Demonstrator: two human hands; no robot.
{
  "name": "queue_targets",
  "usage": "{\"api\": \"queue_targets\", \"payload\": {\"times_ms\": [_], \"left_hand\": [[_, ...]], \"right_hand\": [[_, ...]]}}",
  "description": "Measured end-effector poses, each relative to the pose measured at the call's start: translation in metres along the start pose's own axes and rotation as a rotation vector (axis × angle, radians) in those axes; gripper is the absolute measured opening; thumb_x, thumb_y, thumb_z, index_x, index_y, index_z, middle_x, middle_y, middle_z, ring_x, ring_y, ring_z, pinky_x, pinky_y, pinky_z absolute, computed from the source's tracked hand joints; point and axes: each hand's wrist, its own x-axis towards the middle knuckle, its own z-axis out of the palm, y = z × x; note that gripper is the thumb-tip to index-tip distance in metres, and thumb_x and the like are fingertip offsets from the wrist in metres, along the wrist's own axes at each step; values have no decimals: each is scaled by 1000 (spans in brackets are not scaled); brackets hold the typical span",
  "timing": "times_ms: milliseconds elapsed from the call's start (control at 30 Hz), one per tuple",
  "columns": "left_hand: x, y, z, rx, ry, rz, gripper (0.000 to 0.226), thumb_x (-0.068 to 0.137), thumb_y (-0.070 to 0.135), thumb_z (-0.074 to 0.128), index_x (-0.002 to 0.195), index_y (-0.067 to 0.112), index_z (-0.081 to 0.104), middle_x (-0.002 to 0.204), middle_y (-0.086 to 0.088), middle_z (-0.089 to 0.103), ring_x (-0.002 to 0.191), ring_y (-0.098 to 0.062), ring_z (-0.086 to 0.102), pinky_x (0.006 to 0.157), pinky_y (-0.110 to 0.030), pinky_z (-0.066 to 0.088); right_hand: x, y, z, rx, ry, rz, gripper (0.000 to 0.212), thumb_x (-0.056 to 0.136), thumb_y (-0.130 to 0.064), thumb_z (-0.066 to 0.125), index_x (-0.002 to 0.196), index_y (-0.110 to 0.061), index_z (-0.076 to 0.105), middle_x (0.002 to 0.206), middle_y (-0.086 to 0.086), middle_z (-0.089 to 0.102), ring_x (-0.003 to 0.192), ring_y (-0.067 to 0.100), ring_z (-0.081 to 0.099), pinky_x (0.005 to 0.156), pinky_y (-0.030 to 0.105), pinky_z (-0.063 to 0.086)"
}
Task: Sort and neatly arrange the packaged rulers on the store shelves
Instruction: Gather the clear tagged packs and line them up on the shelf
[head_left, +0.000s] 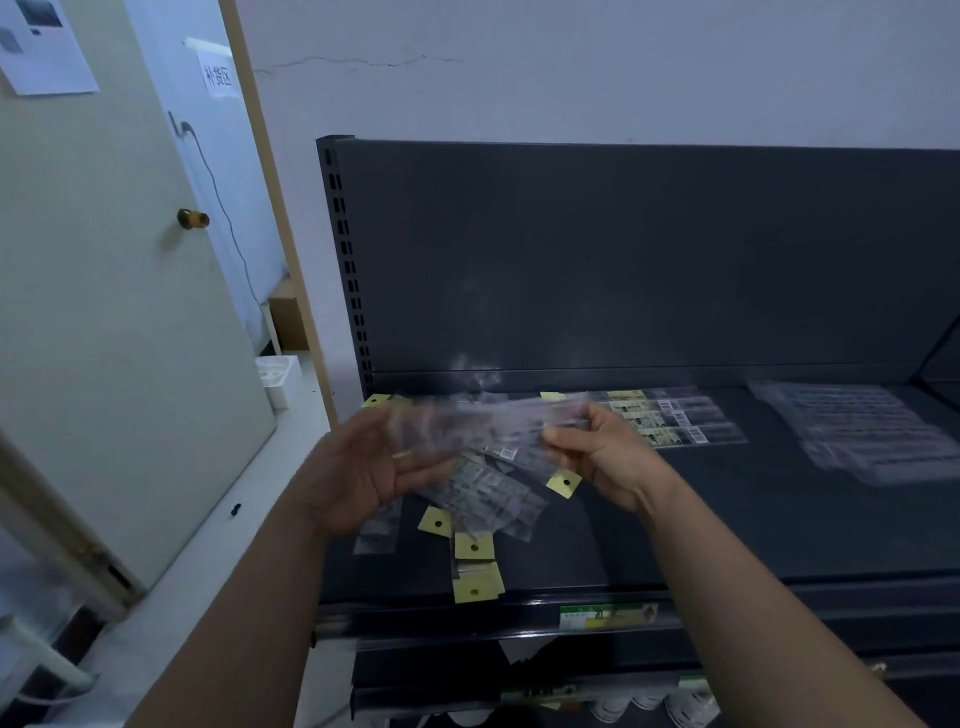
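Observation:
Both hands hold a blurred clear packaged ruler (483, 421) level above the dark shelf (701, 519). My left hand (363, 467) cups its left end from below, fingers loosely curled. Pinching the right end between thumb and fingers is my right hand (602, 452). Under the hands lies a loose heap of packaged rulers (483, 499) with yellow hang tabs, fanned toward the shelf's front. A tidy row of packaged rulers (670, 415) with yellow labels and barcodes lies at the back middle. Further right sits a stack of clear packages (862, 431).
The shelf's dark back panel (623, 260) rises behind. A price strip (608, 616) runs along the front edge, with a lower shelf of goods beneath. A pale door (104, 312) with a knob stands open at the left, beside a white container (278, 376) on the floor.

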Motion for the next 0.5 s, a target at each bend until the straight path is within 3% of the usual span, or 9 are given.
{"api": "queue_targets", "payload": {"times_ms": [100,200,267,333,433,500], "left_hand": [[9,-12,13,-54,108,164,59,55,36,91,97,4,66,110,-18,69,106,-31,66,76,-31,58],[20,-32,41,217,337,271,32,77,26,73,94,1,63,89,-8,72,86,-26,69,67,-27,56],[24,-41,51,281,430,331,16,92,24,60,95,10,66,88,-1,75,85,-20,72,66,-27,56],[21,-37,50,210,500,382,20,99,23,51,93,22,69,89,2,76,86,-16,73,68,-26,55],[16,-22,28,210,659,413,30,100,24,45,89,28,72,100,-6,74,90,-21,69,79,-35,54],[12,-17,7,102,710,429,23,98,23,43,107,20,63,89,-1,75,84,-19,65,81,-38,51]], "right_hand": [[-1,1,10,210,40,48,18,85,6,62,95,-7,54,79,8,71,67,14,68,60,23,58],[0,12,35,240,-60,137,15,85,2,63,99,-5,60,79,8,70,68,15,66,59,24,57],[0,19,49,192,-124,203,17,86,-3,65,103,-4,60,80,10,67,70,18,65,61,27,58],[0,22,55,48,-131,210,15,86,-13,68,96,-5,61,78,9,64,72,20,62,68,30,59],[2,23,52,-471,19,46,18,84,-29,72,86,-15,62,83,3,63,77,17,59,75,30,52],[1,25,51,-722,60,-74,27,80,-33,75,93,-13,61,87,1,59,79,14,56,75,30,49]]}}
